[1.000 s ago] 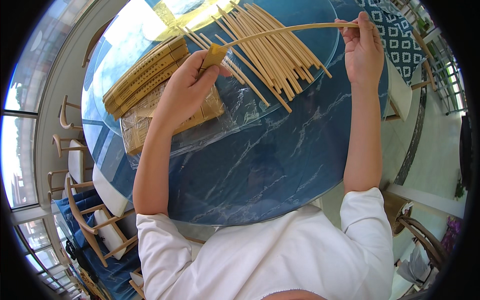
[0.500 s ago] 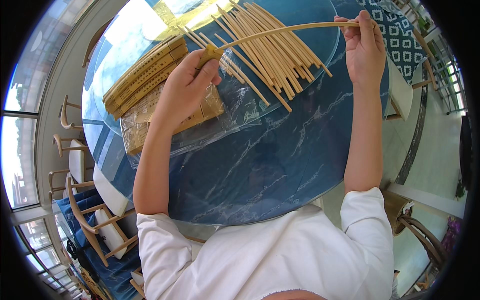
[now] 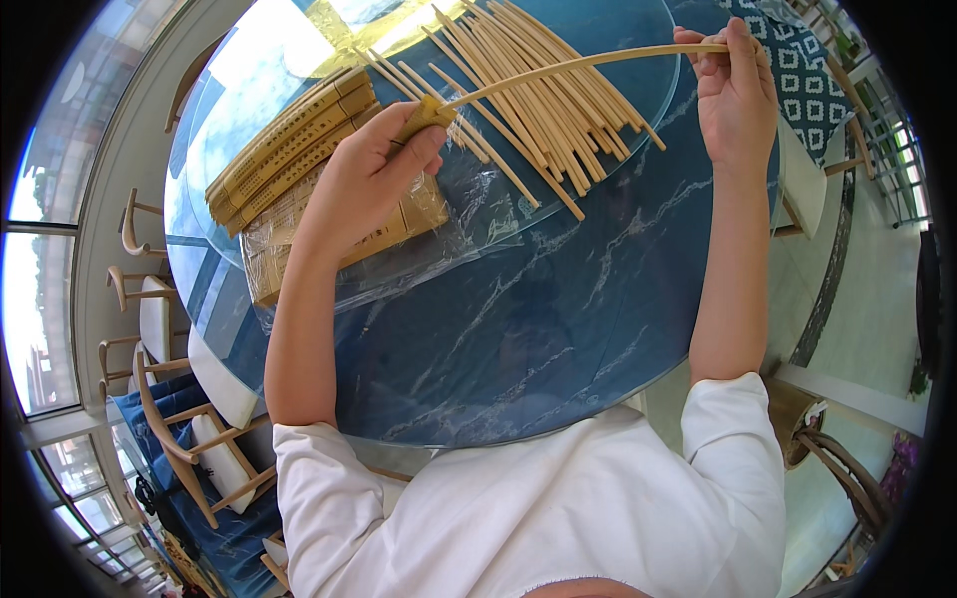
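Observation:
My left hand (image 3: 367,171) pinches a brown-gold paper chopstick sleeve (image 3: 430,111) between thumb and fingers, its mouth facing right. A long pale wooden chopstick (image 3: 588,61) runs from that mouth across to my right hand (image 3: 736,112), whose fingers and thumb close on its far end. Whether the chopstick's tip is inside the sleeve or just at its mouth, I cannot tell. Beneath the chopstick, a loose pile of wooden chopsticks (image 3: 558,118) lies fanned on the table. Left of my left hand, a stack of printed paper sleeves (image 3: 284,149) rests on a plastic-wrapped pack of sleeves (image 3: 414,215).
The round table (image 3: 498,349) has a dark blue marbled top, with a glass turntable (image 3: 653,85) on it. Wooden chairs (image 3: 204,453) stand at the left. A patterned blue cloth (image 3: 805,90) hangs at the far right, above a pale seat (image 3: 805,189).
My right hand has shifted slightly to the right with the chopstick's end. The sleeve in my left hand has moved a little right and down.

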Action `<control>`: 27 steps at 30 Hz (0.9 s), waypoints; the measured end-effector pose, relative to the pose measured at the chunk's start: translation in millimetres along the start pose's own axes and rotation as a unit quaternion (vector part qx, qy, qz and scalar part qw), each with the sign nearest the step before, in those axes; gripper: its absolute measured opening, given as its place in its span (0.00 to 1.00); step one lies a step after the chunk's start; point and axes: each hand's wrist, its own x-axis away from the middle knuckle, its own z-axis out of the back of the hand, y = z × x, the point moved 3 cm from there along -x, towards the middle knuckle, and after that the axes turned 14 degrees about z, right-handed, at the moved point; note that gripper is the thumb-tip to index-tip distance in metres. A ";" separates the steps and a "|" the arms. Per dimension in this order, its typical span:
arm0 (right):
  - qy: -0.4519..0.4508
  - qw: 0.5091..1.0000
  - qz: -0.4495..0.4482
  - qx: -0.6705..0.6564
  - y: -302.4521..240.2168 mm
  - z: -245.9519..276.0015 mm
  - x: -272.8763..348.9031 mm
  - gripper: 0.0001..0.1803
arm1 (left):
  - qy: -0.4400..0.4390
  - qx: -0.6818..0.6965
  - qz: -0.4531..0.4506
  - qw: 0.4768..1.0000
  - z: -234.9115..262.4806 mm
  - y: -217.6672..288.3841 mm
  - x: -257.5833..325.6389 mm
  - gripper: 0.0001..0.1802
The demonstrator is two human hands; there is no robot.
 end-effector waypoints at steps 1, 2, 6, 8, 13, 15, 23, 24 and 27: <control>0.003 1.000 -0.001 -0.002 0.1 0.3 -0.1 0.13 | -0.003 -0.005 -0.001 1.000 -0.1 0.4 0.1 0.17; 0.001 1.000 0.001 0.000 -0.7 0.3 -0.4 0.14 | -0.007 -0.009 -0.003 1.000 -0.1 0.8 0.2 0.17; -0.007 1.000 0.012 0.010 -3.9 1.0 -2.0 0.14 | -0.016 -0.009 0.000 1.000 -0.2 3.0 1.1 0.16; -0.014 1.000 0.016 0.013 -4.9 -0.5 -2.3 0.15 | -0.018 -0.013 0.016 1.000 0.4 2.0 0.6 0.16; 0.032 0.997 0.040 0.054 -6.7 1.8 -1.6 0.16 | -0.008 -0.018 0.024 1.000 2.2 1.0 -0.7 0.16; 0.011 0.999 0.045 0.009 -10.2 13.1 -9.4 0.17 | -0.005 -0.016 0.029 0.999 2.4 1.4 -0.6 0.16; -0.032 0.999 0.041 -0.015 -6.1 5.9 -6.7 0.18 | -0.007 -0.012 0.036 0.999 0.8 4.5 0.8 0.17; -0.032 0.998 0.044 -0.009 -7.0 4.8 -6.7 0.18 | -0.008 -0.009 0.035 0.999 0.3 4.3 0.6 0.17; -0.031 0.998 0.047 -0.005 -5.5 4.4 -6.0 0.18 | -0.007 -0.011 0.038 0.999 0.0 3.1 0.1 0.17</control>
